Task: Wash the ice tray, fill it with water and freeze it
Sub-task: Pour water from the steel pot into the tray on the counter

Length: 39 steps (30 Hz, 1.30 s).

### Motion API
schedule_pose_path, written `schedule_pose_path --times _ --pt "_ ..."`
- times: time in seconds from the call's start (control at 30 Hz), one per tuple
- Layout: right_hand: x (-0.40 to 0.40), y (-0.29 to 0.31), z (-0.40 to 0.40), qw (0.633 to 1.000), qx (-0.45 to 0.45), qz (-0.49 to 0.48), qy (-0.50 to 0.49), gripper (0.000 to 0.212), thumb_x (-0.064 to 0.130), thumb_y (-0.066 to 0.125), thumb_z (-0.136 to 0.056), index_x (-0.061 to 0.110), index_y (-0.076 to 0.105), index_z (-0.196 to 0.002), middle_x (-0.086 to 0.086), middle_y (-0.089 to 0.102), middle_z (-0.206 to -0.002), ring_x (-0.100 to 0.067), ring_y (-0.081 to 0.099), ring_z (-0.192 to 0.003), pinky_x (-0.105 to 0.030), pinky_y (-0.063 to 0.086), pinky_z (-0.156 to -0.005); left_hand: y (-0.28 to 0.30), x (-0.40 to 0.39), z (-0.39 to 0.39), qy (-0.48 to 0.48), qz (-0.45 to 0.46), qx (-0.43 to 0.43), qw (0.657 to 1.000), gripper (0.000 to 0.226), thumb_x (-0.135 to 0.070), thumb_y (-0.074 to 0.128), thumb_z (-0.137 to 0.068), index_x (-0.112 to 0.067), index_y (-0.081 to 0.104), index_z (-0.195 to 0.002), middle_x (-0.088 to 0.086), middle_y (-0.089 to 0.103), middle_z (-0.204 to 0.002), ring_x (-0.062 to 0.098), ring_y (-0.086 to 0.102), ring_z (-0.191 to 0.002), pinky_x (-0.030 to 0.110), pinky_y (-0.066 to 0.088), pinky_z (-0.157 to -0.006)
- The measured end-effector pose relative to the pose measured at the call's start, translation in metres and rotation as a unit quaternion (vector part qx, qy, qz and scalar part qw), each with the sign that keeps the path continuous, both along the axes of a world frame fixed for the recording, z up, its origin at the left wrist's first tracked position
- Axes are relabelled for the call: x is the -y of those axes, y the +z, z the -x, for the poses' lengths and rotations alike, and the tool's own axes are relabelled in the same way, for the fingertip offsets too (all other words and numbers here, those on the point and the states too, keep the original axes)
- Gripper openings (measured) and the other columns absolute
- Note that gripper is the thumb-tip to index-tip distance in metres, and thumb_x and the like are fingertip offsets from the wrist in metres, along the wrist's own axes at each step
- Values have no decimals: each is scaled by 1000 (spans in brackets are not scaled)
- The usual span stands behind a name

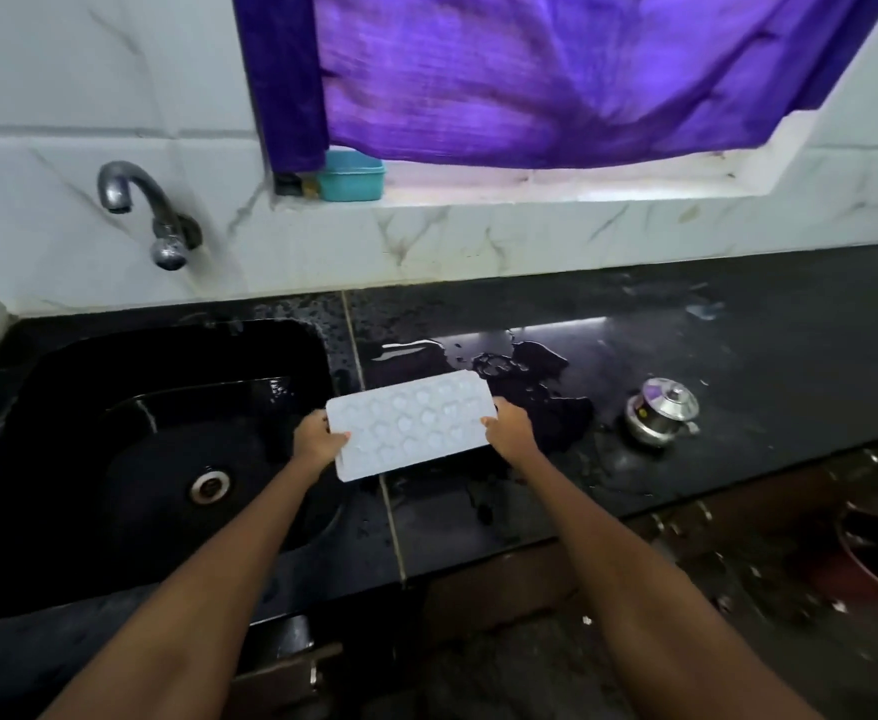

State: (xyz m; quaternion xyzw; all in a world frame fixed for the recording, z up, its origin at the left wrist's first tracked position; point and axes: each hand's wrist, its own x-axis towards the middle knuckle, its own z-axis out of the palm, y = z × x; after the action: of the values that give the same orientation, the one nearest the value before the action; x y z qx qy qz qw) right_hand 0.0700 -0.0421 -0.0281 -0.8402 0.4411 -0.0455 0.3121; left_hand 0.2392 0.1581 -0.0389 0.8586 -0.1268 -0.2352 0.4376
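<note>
Hands (pixel 317 439) — gripping ice tray (pixel 411 423) ends.

The black sink (pixel 115 433) lies open and unoccupied under the tap (pixel 138 200), whose spout juts from the wall well above the basin, leaving room beneath it. On the wet counter (pixel 738 345) the only low obstacle is a steel lidded pot (pixel 663 410) at the right, apart from the ice tray (pixel 411 423) that both hands hold at the sink's right edge. The curtain (pixel 530 70) overhangs the sill, where a teal box (pixel 352 176) stands.
</note>
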Motion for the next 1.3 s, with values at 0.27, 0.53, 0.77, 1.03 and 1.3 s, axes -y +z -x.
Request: schedule_pose_path --times 0.27,0.53,0.77,1.03,1.3 --pt "44 -8 76 1000 -31 0 -6 34 13 55 -90 -1 58 -120 -21 62 -117 -34 55 -113 -34 42 -87 -15 54 69 -5 -58 36 998 24 2 58 -85 10 64 -106 27 65 -115 37 62 -108 40 47 -89" --pt "109 14 139 954 68 247 -158 51 26 51 -94 9 37 -140 -15 41 -142 -31 36 -132 -46 32 -104 -12 65 99 77 -143 81 983 38 -20 66 -87 6 62 -114 27 61 -123 41 58 -116 44 48 -92" --pt "159 10 183 920 72 -64 -379 67 60 46 -88 1 59 -117 -23 53 -130 -37 44 -124 -46 36 -101 -18 65 127 99 -99 68 988 41 -14 77 -77 4 67 -113 22 68 -114 37 64 -108 42 49 -92" --pt "148 -2 178 809 366 -231 -398 36 24 66 -85 -9 68 -95 -11 62 -86 -19 54 -83 -30 41 -70 -15 65 143 107 -115 58 986 40 -13 80 -74 2 70 -109 20 70 -111 34 65 -106 39 50 -91" --pt "154 -5 186 820 388 -203 -369 36 18 75 -76 13 49 -52 -5 52 -62 -12 42 -59 -25 35 -49 -15 64 148 121 -112 49 985 41 -14 80 -74 2 69 -111 19 70 -112 33 65 -107 38 49 -94"
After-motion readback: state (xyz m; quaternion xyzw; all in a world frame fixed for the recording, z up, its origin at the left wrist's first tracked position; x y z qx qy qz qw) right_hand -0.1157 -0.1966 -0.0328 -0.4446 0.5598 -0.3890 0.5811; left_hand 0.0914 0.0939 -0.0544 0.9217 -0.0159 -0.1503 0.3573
